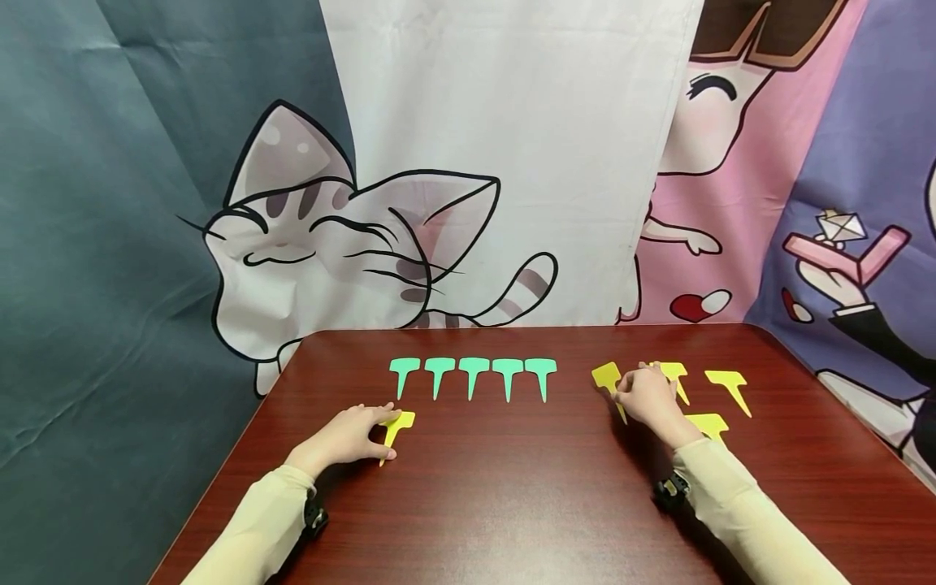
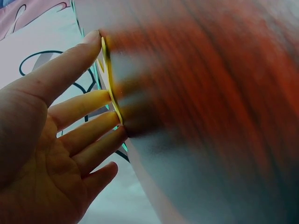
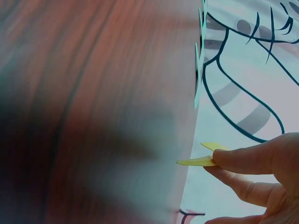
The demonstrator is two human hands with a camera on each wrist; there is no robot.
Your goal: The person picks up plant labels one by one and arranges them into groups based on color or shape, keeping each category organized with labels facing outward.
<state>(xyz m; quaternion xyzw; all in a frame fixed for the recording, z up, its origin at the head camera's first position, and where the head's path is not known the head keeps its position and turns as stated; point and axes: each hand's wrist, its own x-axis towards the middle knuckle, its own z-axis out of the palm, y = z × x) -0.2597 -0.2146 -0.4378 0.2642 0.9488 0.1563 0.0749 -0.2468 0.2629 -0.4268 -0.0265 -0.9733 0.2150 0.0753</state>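
My left hand (image 1: 344,436) rests at a yellow T-shaped plant label (image 1: 399,422) on the table's left side. In the left wrist view, the fingers are fairly straight, with the thumb at one end of that label (image 2: 109,84) and fingertips at the other. Over the right side, my right hand (image 1: 651,400) pinches another yellow plant label (image 1: 605,376) between thumb and fingers. The right wrist view shows this label (image 3: 194,161) held off the tabletop. Several green plant labels (image 1: 474,366) lie in a row at the back middle, heads away from me.
Around the right hand lie more yellow labels: one behind it (image 1: 673,370), one farther right (image 1: 727,379), and one partly hidden by the forearm (image 1: 706,422). The brown wooden table (image 1: 497,504) ends at a cartoon-printed curtain (image 1: 439,97).
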